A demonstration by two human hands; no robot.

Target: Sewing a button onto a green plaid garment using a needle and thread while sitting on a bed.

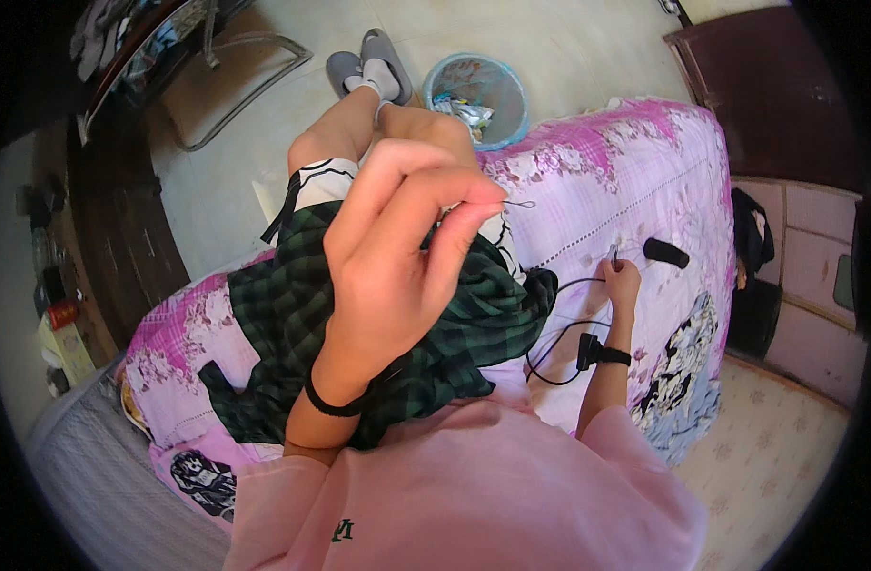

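Note:
My left hand (397, 228) is raised close over my lap, its thumb and forefinger pinched together. From that pinch sticks out a thin dark loop (521, 204); whether it is thread or wire I cannot tell. Farther right, my right hand (623, 281) rests low over the bedspread, fingers closed around a small shiny thing (614, 253) too small to name. Beside it lies a short black object (666, 253). A dark green and black plaid shirt (493, 314) is spread across my lap.
I sit on a bed with a pink and white floral bedspread (588, 214). A black cable (534, 366) runs near my right wrist, which wears a black band device (597, 354). A lined bin (512, 95) holds wrappers. Patterned cloth (688, 371) lies at the right.

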